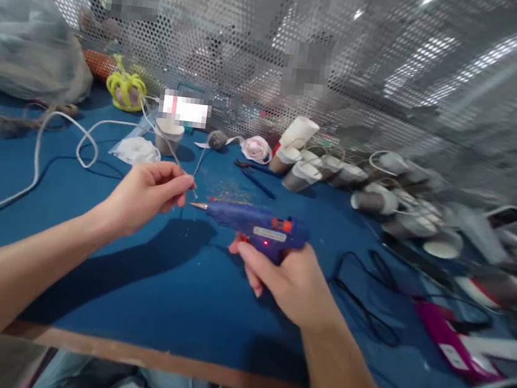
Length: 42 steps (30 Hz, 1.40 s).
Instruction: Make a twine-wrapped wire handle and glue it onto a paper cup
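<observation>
My right hand (288, 278) is wrapped round the handle of a blue hot glue gun (250, 220) with orange parts and a lit red light. Its metal nozzle points left, just beside the fingertips of my left hand (149, 194). Those fingers are closed in a pinch on a thin grey cord (199, 163), whose strands rise above them. One cord end shows near the nozzle tip; the glue there is too small to make out. Beyond my left hand stand a small grey-and-white cup (168, 139) and a plastic bag with white pieces (136, 150).
Blue pliers (260, 180) lie beyond the glue gun. Several small cups with cord handles (302, 175) line the back right. Black cable (367, 306) and a magenta object (456, 344) lie right. A yellow basket-like item (128, 89) and white cable (36, 156) are left. Perforated metal mesh (247, 49) stands behind.
</observation>
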Tool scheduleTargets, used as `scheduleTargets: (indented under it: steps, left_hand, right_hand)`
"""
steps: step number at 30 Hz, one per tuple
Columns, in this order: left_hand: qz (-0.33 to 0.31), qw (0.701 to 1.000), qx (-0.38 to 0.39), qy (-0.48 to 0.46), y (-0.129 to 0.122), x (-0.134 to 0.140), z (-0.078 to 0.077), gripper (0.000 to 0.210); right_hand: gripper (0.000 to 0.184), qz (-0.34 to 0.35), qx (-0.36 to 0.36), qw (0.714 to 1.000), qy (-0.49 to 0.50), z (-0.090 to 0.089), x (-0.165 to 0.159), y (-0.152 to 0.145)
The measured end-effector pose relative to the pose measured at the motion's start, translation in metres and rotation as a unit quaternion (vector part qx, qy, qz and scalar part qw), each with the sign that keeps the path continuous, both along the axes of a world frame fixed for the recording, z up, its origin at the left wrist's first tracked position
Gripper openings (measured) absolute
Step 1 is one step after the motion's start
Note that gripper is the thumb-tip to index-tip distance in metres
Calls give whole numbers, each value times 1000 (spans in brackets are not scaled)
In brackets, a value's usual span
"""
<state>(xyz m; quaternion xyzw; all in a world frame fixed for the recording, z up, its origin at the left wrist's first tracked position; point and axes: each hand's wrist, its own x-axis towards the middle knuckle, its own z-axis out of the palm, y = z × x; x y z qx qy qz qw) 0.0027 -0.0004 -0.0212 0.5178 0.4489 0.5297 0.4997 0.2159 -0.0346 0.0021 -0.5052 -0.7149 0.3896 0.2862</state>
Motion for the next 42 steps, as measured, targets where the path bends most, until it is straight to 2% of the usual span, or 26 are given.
scheduleTargets:
  steps: [3,6,11,17,29,42]
  left_hand:
    - [10,1000,-10,-8,1,1,3,21]
    - [3,999,-11,-30,4,2,1,22]
    - [-5,999,-31,-37,3,4,-5,22]
    - [-18,998,-51,-28,0,6,-4,22]
    - [-22,999,-46,-1,-2,7,-4,23]
    - [-13,999,-39,-22,0,5,-3,22]
  right_hand:
    - [24,-49,16,998,38,1,3,-4]
    - [24,-68,31,997,27,2,5,-2]
    - [30,-36,18,999,-7,-1,4,5]
    - [31,-40,23,997,-62,-4,-1,7]
    - [29,-33,20,998,-54,-6,-4,7]
    - [29,-37,11,998,-54,-4,-3,6]
